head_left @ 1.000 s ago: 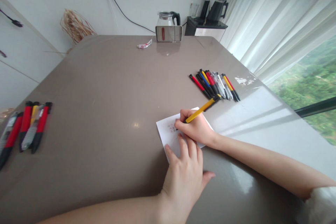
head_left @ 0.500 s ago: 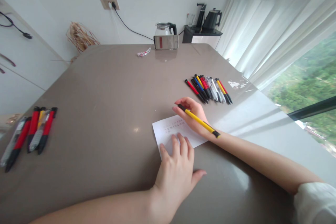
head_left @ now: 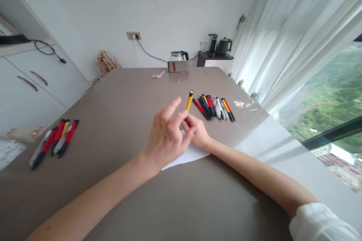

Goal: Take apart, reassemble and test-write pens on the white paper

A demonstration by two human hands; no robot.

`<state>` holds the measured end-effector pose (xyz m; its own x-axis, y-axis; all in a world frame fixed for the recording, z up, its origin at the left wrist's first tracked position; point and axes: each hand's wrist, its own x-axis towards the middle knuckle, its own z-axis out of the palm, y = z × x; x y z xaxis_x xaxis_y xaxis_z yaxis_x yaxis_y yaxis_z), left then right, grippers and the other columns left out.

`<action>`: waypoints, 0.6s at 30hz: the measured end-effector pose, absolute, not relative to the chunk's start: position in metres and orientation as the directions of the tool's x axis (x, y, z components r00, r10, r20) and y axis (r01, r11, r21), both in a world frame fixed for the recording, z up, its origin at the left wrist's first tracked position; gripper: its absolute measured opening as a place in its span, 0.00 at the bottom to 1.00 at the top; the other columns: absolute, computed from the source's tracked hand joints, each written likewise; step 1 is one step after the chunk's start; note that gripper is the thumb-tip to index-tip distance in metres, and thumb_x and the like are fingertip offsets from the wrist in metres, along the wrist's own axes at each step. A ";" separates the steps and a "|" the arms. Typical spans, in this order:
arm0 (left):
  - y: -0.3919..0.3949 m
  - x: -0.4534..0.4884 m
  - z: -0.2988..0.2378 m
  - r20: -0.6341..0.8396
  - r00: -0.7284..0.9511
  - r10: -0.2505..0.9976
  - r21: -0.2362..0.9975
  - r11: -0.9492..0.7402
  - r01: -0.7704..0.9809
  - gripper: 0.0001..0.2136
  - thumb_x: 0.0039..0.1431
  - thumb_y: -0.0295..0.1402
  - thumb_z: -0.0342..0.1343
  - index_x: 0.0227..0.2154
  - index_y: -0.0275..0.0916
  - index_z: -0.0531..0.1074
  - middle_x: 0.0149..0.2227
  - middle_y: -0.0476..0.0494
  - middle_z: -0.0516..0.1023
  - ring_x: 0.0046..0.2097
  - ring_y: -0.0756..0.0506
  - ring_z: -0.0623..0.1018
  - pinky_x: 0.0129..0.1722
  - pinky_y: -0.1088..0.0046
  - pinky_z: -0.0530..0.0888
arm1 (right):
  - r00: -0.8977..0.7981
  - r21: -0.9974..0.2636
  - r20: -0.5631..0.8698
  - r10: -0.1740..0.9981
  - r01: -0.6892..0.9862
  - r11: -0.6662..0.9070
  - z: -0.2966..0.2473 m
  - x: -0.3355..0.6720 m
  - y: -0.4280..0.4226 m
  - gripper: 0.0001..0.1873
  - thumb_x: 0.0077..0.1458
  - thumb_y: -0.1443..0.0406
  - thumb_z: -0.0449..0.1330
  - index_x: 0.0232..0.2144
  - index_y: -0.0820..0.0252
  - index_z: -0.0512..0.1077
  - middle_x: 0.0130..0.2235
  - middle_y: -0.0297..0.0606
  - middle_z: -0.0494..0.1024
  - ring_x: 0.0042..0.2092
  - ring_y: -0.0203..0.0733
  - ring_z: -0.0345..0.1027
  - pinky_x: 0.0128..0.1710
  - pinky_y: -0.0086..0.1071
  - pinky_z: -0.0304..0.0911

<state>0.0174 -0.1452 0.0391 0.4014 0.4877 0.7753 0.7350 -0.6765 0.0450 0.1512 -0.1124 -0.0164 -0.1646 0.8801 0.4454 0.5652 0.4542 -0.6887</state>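
A yellow pen (head_left: 189, 101) with a black end stands nearly upright above the paper. My right hand (head_left: 198, 131) has its fingers closed round the lower part, which is mostly hidden. My left hand (head_left: 166, 131) is raised just in front and to the left of it, fingers apart. Its index fingertip is right beside the pen; whether they touch I cannot tell. Under both hands lies a white sheet of paper (head_left: 188, 157) on the brown table (head_left: 121, 184), its writing hidden by my hands.
Several pens (head_left: 216, 107) lie in a row at the right, beyond my right hand. More pens (head_left: 56, 139) lie at the left. A phone (head_left: 178, 66) leans against a glass pot (head_left: 177, 55) at the far edge, near a crumpled wrapper (head_left: 158, 75).
My left hand has lifted off the paper and come up to the pen. The pen has swung from slanting along my right hand to nearly upright. The view has tilted up.
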 end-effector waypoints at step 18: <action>-0.097 0.032 0.029 0.567 0.294 0.769 0.671 -0.639 0.376 0.35 0.53 0.29 0.48 0.57 0.44 0.32 0.39 0.41 0.72 0.32 0.51 0.74 0.36 0.71 0.71 | -0.228 -0.553 0.533 0.815 0.635 0.539 -0.030 0.152 -0.108 0.09 0.55 0.65 0.44 0.34 0.62 0.63 0.28 0.37 0.69 0.28 0.36 0.62 0.30 0.28 0.55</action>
<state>0.0321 -0.0975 0.0293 0.2944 0.7691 0.5673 0.3758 -0.6389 0.6713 0.1516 -0.1076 -0.0296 -0.2278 0.8148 0.5330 0.6347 0.5394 -0.5534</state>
